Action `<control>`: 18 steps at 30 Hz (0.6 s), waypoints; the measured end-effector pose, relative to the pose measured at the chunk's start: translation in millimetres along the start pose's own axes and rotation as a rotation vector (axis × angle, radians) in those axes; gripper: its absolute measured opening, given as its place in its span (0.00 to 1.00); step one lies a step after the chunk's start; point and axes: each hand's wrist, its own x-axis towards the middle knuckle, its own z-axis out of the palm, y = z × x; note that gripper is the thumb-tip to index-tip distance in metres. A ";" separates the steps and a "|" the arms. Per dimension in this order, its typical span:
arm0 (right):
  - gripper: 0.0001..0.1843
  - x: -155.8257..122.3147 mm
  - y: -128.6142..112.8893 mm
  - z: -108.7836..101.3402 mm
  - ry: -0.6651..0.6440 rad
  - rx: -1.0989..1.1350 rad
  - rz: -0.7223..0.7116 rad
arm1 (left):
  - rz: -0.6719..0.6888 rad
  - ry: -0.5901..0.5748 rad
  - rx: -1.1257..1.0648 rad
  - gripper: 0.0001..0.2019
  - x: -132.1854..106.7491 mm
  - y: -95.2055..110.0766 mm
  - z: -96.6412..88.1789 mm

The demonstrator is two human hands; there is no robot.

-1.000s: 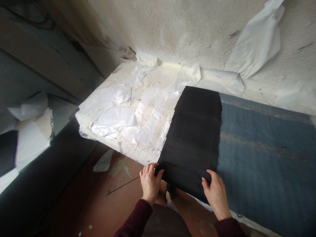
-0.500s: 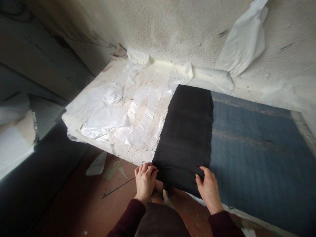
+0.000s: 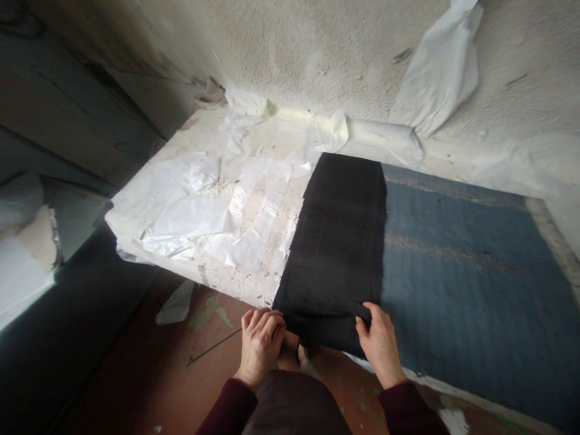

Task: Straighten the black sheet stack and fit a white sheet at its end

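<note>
A black ribbed sheet, rough along its long sides, lies across a blue-grey board and the pale table beside it. Its near end hangs over the front edge. My left hand is closed on the near left corner of the sheet; its fingertips are partly hidden. At the near right side, my right hand pinches the same sheet between thumb and fingers. A fold runs across the black material between both hands.
Crumpled white plastic film and scraps cover the pale tabletop on the left. Behind stands a rough plaster wall. A thin dark rod and a white scrap lie on the reddish floor.
My left hand has drawn slightly left and down, pulling the sheet's near corner, and the fold has become more marked. My right hand keeps its pinch. The whole view has shifted a little.
</note>
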 end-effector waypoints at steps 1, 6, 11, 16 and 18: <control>0.17 0.0 0.3 -0.1 -0.005 0.000 0.006 | -0.017 -0.015 -0.040 0.05 -1.6 0.2 0.4; 0.17 0.7 0.8 -0.4 -0.008 0.002 0.013 | -0.325 -0.156 -0.251 0.15 -9.2 -2.5 3.7; 0.17 0.2 0.2 -0.7 -0.012 0.011 0.015 | -0.439 -0.278 -0.261 0.15 -4.7 -3.4 3.5; 0.17 0.4 -1.9 -1.9 -0.012 0.008 0.023 | -0.488 -0.264 -0.255 0.10 -0.6 -5.8 8.3; 0.17 0.5 -2.2 -2.2 -0.011 0.006 0.020 | -0.484 -0.242 -0.260 0.09 -0.3 -8.0 11.5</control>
